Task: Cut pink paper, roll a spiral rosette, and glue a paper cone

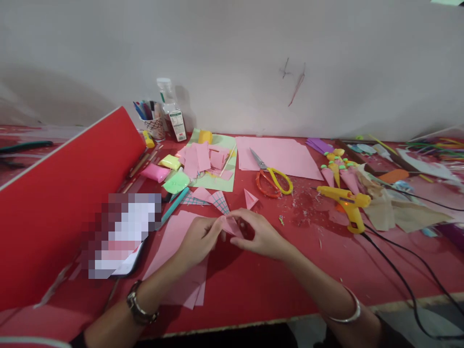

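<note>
Between my two hands is a small piece of pink paper (231, 226), partly covered by my fingers. My left hand (201, 238) pinches its left side between thumb and fingers. My right hand (259, 233) curls around the right side, fingertips on the top edge and thumb low. Just beyond lie a grid-patterned paper cone (219, 202) and a small folded pink paper cone (251, 198). Pink sheets (177, 270) lie under and beside my left forearm. Scissors (268, 169) with red and yellow handles rest open beyond my right hand, on the edge of a pink paper stack (286, 154).
A yellow hot glue gun (344, 203) lies at right, its black cord trailing over the table edge. A phone (126, 258) and a red board (72, 203) stand at left. Clay packets (155, 172), a pen cup (154, 126) and a bottle (174, 116) sit at the back.
</note>
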The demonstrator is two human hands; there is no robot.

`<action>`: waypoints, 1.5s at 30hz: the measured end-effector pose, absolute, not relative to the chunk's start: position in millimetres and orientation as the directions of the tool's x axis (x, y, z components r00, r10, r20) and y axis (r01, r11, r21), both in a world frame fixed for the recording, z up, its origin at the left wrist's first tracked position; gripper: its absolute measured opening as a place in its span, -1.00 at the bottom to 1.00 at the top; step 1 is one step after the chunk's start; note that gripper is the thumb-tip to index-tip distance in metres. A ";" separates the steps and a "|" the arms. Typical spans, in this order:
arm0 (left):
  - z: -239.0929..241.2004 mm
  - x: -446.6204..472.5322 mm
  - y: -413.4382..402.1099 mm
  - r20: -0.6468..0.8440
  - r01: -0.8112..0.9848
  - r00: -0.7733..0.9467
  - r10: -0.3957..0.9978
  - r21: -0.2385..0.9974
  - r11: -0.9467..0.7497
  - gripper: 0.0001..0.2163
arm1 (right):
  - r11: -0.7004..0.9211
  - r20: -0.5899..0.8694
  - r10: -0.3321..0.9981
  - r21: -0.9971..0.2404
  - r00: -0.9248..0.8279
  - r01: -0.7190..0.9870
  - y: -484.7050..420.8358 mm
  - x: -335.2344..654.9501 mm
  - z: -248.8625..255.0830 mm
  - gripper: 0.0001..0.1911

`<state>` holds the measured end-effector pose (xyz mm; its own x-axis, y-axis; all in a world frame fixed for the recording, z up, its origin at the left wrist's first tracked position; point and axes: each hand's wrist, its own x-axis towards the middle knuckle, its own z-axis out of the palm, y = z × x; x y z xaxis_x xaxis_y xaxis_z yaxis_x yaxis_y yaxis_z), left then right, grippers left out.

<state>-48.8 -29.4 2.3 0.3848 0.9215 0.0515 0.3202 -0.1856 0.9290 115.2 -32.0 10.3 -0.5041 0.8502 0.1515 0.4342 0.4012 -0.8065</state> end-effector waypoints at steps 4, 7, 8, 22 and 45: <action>4.0 -49.1 -28.9 0.121 0.369 0.400 0.908 0.886 -0.281 -0.62 | 0.380 0.089 0.850 -0.785 -0.519 0.488 -30.8 115.2 11.9 -0.67; 6.0 -49.6 -27.8 0.129 0.414 0.427 0.895 0.852 -0.321 -0.77 | 0.318 0.057 0.875 -0.816 -0.480 0.482 -31.0 115.5 10.5 -0.69; 6.7 -49.5 -27.5 0.121 0.421 0.427 0.896 0.850 -0.316 -0.82 | 0.301 0.059 0.881 -0.835 -0.469 0.460 -31.0 115.8 9.5 -0.69; 7.1 -48.1 -24.5 0.135 0.282 0.382 0.914 0.925 -0.254 -0.81 | 0.163 0.030 0.880 -0.956 -0.474 0.243 -31.9 116.1 6.1 -0.66; 8.9 -49.7 -26.0 -0.036 0.101 0.433 0.901 0.995 -0.008 -0.78 | -0.031 -0.056 0.883 -0.998 -0.467 0.062 -32.7 117.5 11.7 -0.68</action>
